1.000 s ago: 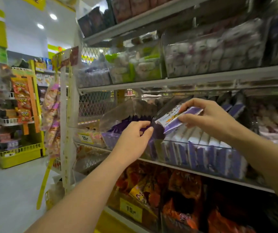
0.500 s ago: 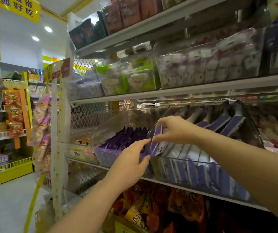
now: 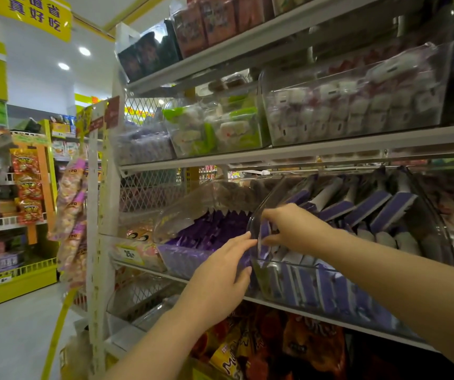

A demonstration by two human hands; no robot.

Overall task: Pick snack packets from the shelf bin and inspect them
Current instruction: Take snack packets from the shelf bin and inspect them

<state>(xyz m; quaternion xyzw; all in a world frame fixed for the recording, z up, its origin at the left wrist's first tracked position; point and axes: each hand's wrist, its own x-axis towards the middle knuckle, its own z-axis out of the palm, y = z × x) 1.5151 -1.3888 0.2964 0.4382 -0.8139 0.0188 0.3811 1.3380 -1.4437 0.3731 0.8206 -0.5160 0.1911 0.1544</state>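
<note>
A clear plastic bin (image 3: 338, 290) on the middle shelf holds several purple-and-white snack packets (image 3: 368, 205) standing in rows. My right hand (image 3: 293, 227) reaches inside the bin's left front corner and pinches one purple-and-white packet (image 3: 263, 233), held upright against the bin wall. My left hand (image 3: 220, 275) rests against the outside of that bin's left front corner, fingers extended. Left of it stands a second clear bin (image 3: 184, 256) filled with dark purple packets (image 3: 212, 229).
Upper shelf bins hold green-and-white sweets (image 3: 215, 127) and white-and-pink packets (image 3: 357, 102). Orange snack bags (image 3: 289, 349) fill the shelf below. A white upright post (image 3: 94, 215) carries hanging packets (image 3: 71, 204). An aisle floor and a yellow rack (image 3: 20, 281) lie to the left.
My right hand has carried the purple-and-white packet from above the bin down into its left front corner. My left hand stayed at the bin's front.
</note>
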